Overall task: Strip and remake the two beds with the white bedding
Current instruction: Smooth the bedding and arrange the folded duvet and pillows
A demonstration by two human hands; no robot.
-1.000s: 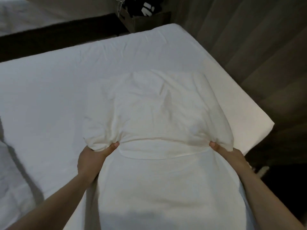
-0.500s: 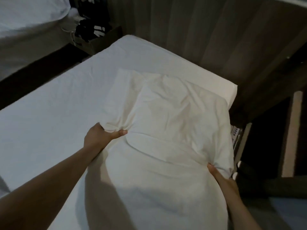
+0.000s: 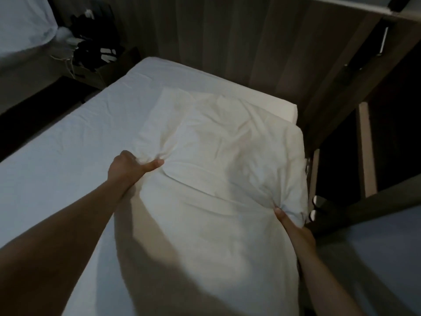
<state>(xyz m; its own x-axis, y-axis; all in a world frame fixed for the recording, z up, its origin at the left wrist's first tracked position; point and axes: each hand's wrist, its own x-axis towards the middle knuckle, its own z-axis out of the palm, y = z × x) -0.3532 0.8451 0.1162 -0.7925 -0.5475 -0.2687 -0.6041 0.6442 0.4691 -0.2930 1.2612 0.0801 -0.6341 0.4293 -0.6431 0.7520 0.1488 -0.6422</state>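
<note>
**Status, L to R**

1. Far L of and beyond the left grip: second bed (image 3: 20,21), white cover on. Only a corner is in frame, so its state cannot be judged. Beside it sits dark clutter (image 3: 95,51) w/ pale cords; the items are not identifiable.
2. Bed (image 3: 159,71) in work: white sheet (image 3: 57,190) is fitted and lies nearly flat w/ few creases, L of and beyond the left grip. No duvet or top sheet shows on it.
3. Left grip (image 3: 131,169): clenched on a bunch of pillow fabric, thumb on top. Its other fingers are hidden under the fabric.
4. Pillow (image 3: 227,156): white, lies on the bed between both grips and extends beyond them toward the head end. A hem line (image 3: 193,185) runs approx. grip to grip. Whether it is a flap or the case mouth cannot be told.
5. Right grip (image 3: 293,226): pinches the pillow's R corner, fingers buried in fabric.
6. R of the right grip: wood post (image 3: 364,151) and a pale surface (image 3: 382,258), too dark to identify.

**Progress (est.)**
- Done: this bed appears stripped and re-sheeted.
- In hand: pillow dressing/placement.
- Left: seat the pillow at the head end, add the top cover, then check the second bed.
</note>
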